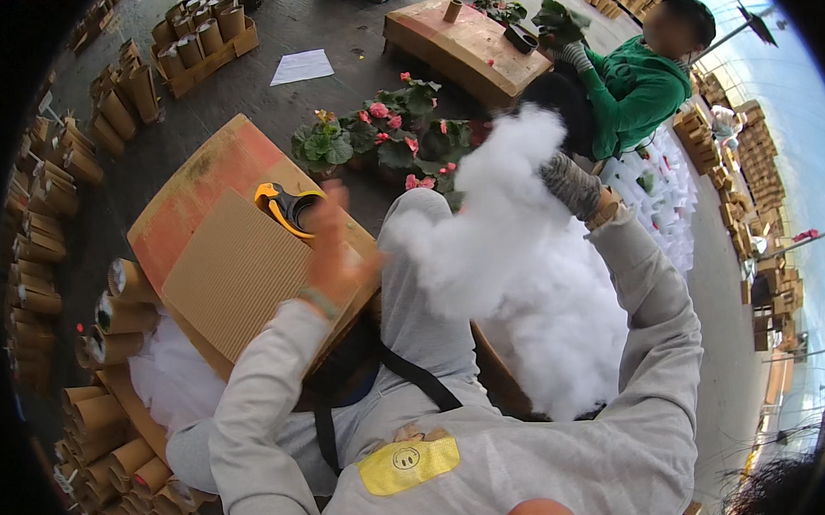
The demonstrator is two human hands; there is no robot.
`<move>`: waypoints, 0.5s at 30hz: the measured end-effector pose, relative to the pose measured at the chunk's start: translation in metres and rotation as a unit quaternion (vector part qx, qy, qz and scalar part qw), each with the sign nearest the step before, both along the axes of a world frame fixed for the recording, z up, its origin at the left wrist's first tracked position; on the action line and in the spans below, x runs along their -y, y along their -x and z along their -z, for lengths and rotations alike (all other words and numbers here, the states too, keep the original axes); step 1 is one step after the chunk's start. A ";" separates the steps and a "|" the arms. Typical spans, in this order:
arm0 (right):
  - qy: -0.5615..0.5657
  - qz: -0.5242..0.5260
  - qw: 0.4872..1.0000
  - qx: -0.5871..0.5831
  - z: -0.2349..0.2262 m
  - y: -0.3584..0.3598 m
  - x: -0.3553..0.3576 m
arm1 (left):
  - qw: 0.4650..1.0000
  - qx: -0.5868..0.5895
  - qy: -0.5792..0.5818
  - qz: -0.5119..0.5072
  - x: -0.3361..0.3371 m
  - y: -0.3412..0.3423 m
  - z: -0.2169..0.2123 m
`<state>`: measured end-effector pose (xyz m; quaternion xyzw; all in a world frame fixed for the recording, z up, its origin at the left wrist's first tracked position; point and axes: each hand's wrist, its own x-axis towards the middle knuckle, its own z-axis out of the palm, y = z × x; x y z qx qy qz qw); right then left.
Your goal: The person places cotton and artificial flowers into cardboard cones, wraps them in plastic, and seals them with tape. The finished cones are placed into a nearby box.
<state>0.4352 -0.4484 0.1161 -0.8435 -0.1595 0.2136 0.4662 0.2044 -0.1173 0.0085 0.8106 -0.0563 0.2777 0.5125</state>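
Lifting a cloud of white fluff [508, 206], your gloved right hand [572, 186] is closed on its upper right edge, above your lap and a larger white heap [565, 324] beside your leg. Expect it to be almost weightless, soft and springy, likely to pull apart into wisps; a broad, gentle handful near the middle should hold better than a pinch at the edge. Your bare left hand [337, 247] is empty, fingers spread; it is blurred, so you can't be sure whether it touches the ribbed cardboard sheet [232, 276] below. That sheet looks stiff and flat, lying on a scuffed, red-topped carton [181, 195] beside a yellow-and-black tape dispenser [284, 208], hard and smooth. Beyond sit pink-flowered plants [392, 137], leafy and delicate.
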 end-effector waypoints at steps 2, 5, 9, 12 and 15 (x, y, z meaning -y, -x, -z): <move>-0.096 0.045 0.993 -0.059 -0.009 0.001 0.020 | 0.996 0.024 0.029 0.082 0.085 -0.030 -0.029; -0.216 0.098 0.967 -0.087 -0.043 0.002 0.051 | 0.961 -0.042 0.112 0.250 0.195 -0.053 -0.047; -0.285 0.092 0.954 -0.017 -0.138 -0.012 0.093 | 0.975 -0.081 -0.037 0.205 0.270 -0.043 -0.021; -0.225 0.036 0.964 0.135 -0.204 -0.026 0.101 | 0.926 -0.155 -0.197 0.283 0.280 -0.034 0.022; -0.146 -0.012 0.948 0.284 -0.234 -0.039 0.069 | 0.906 -0.212 -0.236 0.278 0.281 -0.039 0.052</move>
